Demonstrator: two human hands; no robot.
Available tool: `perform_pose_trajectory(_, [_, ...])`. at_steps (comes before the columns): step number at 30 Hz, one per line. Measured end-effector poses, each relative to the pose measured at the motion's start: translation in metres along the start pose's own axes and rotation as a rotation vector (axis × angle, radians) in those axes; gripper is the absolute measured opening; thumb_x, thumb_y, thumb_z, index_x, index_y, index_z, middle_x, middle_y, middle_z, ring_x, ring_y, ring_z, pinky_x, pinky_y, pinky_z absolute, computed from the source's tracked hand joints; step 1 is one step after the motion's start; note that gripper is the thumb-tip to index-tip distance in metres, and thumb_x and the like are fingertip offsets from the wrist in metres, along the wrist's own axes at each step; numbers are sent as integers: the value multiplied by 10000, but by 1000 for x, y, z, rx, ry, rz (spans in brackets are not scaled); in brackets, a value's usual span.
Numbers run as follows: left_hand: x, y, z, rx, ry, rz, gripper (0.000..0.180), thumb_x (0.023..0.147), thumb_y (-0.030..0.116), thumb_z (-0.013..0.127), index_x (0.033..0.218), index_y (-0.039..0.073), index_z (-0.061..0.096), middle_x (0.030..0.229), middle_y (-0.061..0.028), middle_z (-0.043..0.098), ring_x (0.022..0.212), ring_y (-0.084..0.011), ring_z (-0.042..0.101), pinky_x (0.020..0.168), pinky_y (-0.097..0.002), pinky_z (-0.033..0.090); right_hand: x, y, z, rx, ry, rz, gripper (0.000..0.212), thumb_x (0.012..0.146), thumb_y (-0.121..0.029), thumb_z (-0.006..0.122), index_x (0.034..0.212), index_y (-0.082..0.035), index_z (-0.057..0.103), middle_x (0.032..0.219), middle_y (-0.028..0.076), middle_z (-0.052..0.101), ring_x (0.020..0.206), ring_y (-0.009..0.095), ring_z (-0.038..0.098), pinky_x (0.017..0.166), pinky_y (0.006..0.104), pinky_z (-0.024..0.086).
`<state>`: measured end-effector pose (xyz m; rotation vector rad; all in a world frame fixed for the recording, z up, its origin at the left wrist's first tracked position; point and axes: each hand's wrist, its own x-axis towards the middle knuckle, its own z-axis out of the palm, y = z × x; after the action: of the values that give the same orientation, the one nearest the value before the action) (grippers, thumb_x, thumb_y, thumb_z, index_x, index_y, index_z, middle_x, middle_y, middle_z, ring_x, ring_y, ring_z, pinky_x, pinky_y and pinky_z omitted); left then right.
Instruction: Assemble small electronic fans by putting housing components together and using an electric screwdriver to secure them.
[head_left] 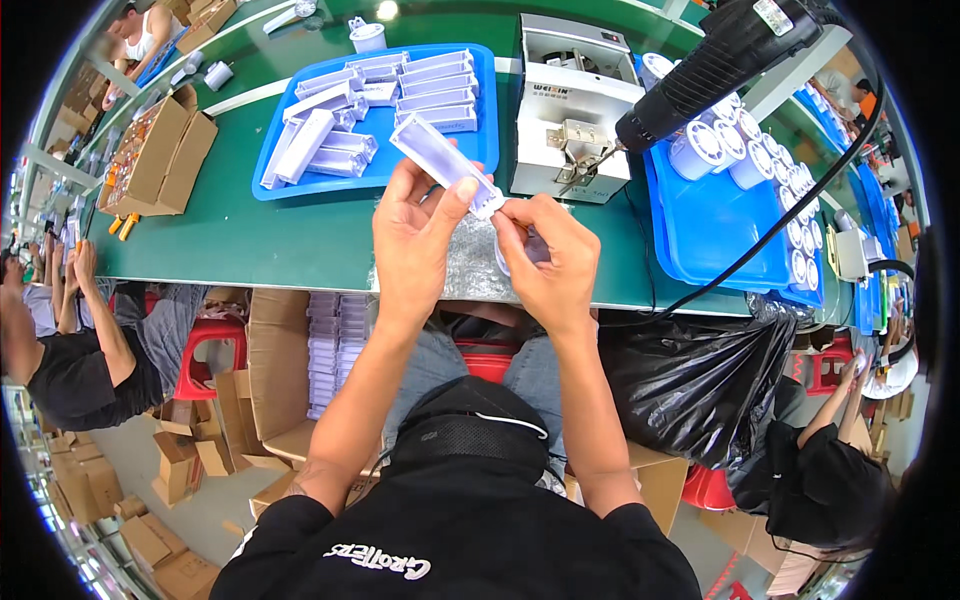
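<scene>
My left hand [412,240] is closed around a long, pale lilac plastic housing [440,155], tilted with its far end up to the left and its hollow side showing. At the housing's lower right end, my right hand [555,260] pinches with thumb and fingers. A round lilac plastic cup [503,258] shows partly behind those fingers; whether it is joined to the housing, I cannot tell. Beyond my hands, a blue tray [265,180] carries several similar long housings [435,85]. Under my hands a clear plastic sheet [470,262] covers the table edge.
A screw feeder [570,110] stands ahead, with a black electric screwdriver [700,85] hanging beside it, its cable [775,235] crossing a blue tray [690,260] of round white cups [698,150]. An open carton [160,155] sits left. A black bag [690,380] hangs right; people sit on both sides.
</scene>
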<state>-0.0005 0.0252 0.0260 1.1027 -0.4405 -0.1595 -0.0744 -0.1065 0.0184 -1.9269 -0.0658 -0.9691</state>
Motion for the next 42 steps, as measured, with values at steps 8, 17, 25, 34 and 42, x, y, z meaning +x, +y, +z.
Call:
perform_pose_trajectory(8, [-8,-10,3,237,-253,54,490,964,-33,727,1432,-55,585,1276,-142,707,1195,-216,702,1072,-375,545,-2,7,-1,180,156,-86,394,877,-25,686,1259,51,627,1166,189,570,967,266,613,793,353,539])
perform_pose_trajectory(17, [-8,-4,-6,484,-600,173,653,825,29,837,1428,-31,594,1365,-170,663,1284,-293,648,1137,-398,473,-3,8,-21,147,122,160,184,869,-5,750,1049,-2,713,970,67,536,909,161,569,776,290,481])
perform_pose_trajectory(25, [-12,-18,-2,620,-535,147,722,712,36,908,1376,82,630,1317,-129,567,1269,-318,605,1088,-415,497,-13,-10,-39,-99,89,214,332,879,-65,780,1161,-12,613,824,98,757,696,158,764,610,309,582])
perform_pose_trajectory(34, [-15,-28,4,578,-433,207,753,680,77,950,1370,115,651,1297,-109,643,1221,-335,646,1034,-416,532,-17,3,-50,-335,-46,-47,396,803,-17,856,1144,-16,655,989,66,754,819,127,752,711,271,588])
perform_pose_trajectory(42, [-17,-27,5,561,-438,150,703,673,54,949,1324,131,694,1255,-90,648,1198,-307,661,1017,-414,542,-11,-8,-52,-266,-69,25,387,809,0,830,1155,-17,657,979,55,741,814,108,732,714,259,578])
